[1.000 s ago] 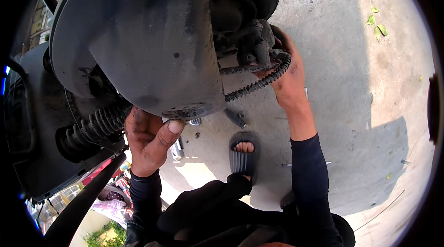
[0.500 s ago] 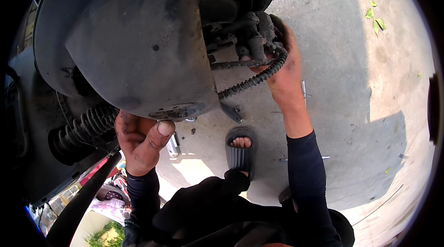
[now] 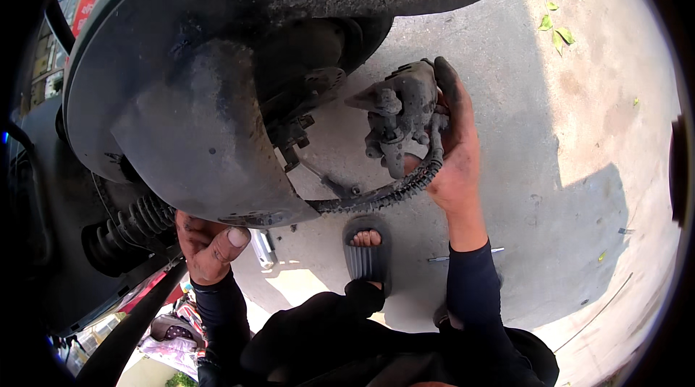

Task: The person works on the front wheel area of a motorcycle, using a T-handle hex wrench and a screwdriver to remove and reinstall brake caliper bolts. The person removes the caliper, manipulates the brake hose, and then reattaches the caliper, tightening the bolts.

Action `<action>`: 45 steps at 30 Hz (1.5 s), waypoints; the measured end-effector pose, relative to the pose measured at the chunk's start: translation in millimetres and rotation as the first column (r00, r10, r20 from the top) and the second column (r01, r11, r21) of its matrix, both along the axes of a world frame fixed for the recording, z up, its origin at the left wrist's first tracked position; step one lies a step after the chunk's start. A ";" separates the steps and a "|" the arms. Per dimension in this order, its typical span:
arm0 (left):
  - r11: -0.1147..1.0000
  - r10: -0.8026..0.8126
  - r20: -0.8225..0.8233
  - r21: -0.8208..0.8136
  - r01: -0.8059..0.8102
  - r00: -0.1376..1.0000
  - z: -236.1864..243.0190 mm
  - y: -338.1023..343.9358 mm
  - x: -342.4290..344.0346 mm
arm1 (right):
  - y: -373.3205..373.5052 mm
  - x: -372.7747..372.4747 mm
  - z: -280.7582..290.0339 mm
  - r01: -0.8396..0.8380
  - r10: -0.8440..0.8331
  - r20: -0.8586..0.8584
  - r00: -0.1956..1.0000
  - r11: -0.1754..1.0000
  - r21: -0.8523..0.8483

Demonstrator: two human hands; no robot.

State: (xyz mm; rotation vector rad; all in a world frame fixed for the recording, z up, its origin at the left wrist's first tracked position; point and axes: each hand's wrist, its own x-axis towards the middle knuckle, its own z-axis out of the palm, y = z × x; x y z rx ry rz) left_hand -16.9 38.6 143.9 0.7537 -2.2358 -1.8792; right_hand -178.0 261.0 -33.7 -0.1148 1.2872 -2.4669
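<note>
In my right hand (image 3: 460, 159) is a dirty brake caliper (image 3: 407, 108), held with the fingers around its right side and underside. It is apart from the wheel, and a ribbed black brake hose (image 3: 373, 200) loops from it to the fender's lower edge. My left hand (image 3: 208, 248) is closed at the lower edge of the dusty black fender (image 3: 195, 126), thumb outside and fingers partly hidden. Left of the caliper, part of a drilled brake disc (image 3: 327, 84) shows beside the wheel, which the fender mostly covers.
A coil-spring shock absorber (image 3: 141, 224) stands left of my left hand. On the concrete lie a dark-handled tool (image 3: 337, 186), a silver metal piece (image 3: 263, 249) and a thin metal rod (image 3: 441, 259). My sandalled foot (image 3: 367, 246) is below the hose. Leaves (image 3: 557, 31) lie far right.
My right hand has drawn the brake caliper away from the wheel, bringing the hose lower. The fender has swung left and more of its upper part shows. My left hand stays at its edge.
</note>
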 end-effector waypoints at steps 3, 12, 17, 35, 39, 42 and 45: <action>0.993 -0.111 -0.051 -0.055 0.108 0.993 3.9 6.8 -10.1 | -1.8 6.3 -14.1 -0.114 0.134 0.118 0.984 0.980 -0.161; 0.816 -0.135 0.522 -0.423 0.394 0.842 -5.4 31.0 -50.6 | 15.2 49.6 -27.7 -0.251 0.205 0.284 0.937 0.958 0.137; 0.690 -0.178 0.430 -0.587 0.424 0.885 -36.6 24.0 -41.8 | 61.2 45.5 -42.7 -0.343 0.341 0.136 0.930 0.676 0.653; 0.244 -0.639 0.404 -0.700 0.671 0.654 63.6 97.1 64.3 | 8.6 128.3 -13.2 -0.215 0.306 -0.395 0.866 0.942 0.257; 0.228 -0.688 0.367 -0.710 0.666 0.626 58.1 95.5 89.9 | -9.1 159.1 -10.0 -0.315 0.360 -0.187 0.914 0.920 0.233; 0.229 -0.683 0.387 -0.692 0.685 0.619 62.9 98.2 96.9 | -7.9 176.5 -7.9 -0.351 0.399 -0.236 0.886 0.910 0.220; 0.223 -0.679 0.378 -0.711 0.667 0.629 60.5 96.7 105.0 | 0.5 183.5 -2.4 -0.388 0.432 -0.257 0.864 0.899 0.204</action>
